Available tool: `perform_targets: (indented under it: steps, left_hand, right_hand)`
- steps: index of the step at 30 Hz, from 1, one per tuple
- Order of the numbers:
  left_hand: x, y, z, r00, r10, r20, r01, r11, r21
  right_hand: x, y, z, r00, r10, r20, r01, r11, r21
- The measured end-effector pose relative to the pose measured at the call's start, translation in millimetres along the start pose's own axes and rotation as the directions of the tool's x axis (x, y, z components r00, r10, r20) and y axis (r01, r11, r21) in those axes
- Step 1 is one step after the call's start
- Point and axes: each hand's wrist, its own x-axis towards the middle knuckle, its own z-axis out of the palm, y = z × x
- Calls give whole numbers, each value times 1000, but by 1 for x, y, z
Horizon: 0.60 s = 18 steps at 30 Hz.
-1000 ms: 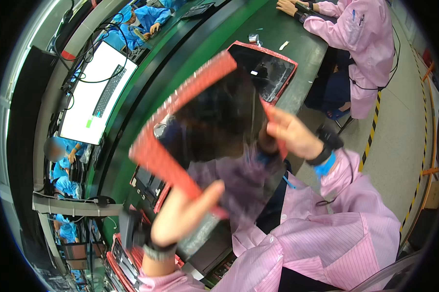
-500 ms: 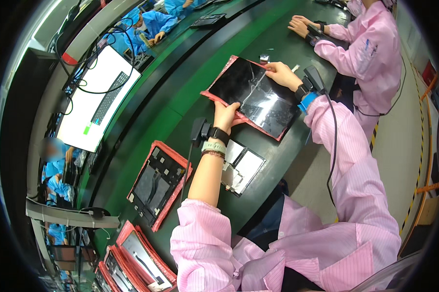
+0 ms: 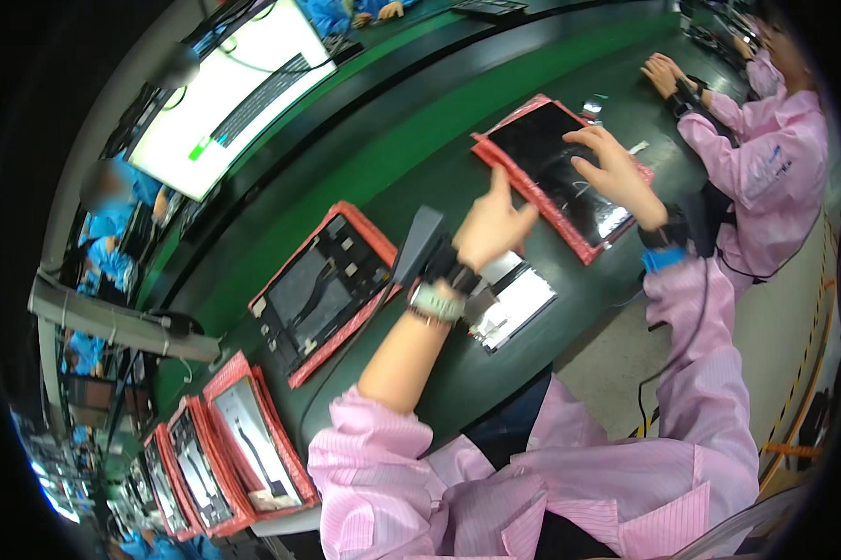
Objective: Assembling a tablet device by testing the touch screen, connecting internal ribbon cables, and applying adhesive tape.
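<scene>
A dark glossy screen panel [image 3: 556, 154] lies on red bubble wrap [image 3: 532, 201] on the dark table. My right hand [image 3: 618, 177] is over the panel's right side with fingers apart, gripping nothing; whether the fingertips touch the glass I cannot tell. At the wrap's near left edge is my left hand [image 3: 497, 224], slightly blurred, index finger stretched toward the wrap and thumb apart. Below that hand, partly hidden by its wrist, sits a flat white and silver plate [image 3: 521, 313] with a dark section. Both wrists carry black devices with cables.
Left of my left arm, a black panel back [image 3: 313, 275] with a ribbon cable rests on red wrap. Several wrapped panels [image 3: 252, 443] stand at lower left. A lit monitor [image 3: 234, 103] is at upper left. A co-worker in pink [image 3: 765, 159] is at the right.
The view has shifted, so the table things sit farther right or higher. My hands have let go of the screen panel, which was held by its edges and now lies on the wrap.
</scene>
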Motion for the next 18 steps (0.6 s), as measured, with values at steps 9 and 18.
perform_targets:
  steps: [9, 18]
  left_hand:
    - [-224, -18, -27, 967, -151, -203, 199, 950, 240]
    - [-266, -143, -52, 543, -23, -840, 579, 734, 355]
  right_hand:
    - [-47, -240, -12, 766, -631, -126, 254, 116, 960]
    - [-81, -285, 20, 698, -715, 21, 321, 339, 884]
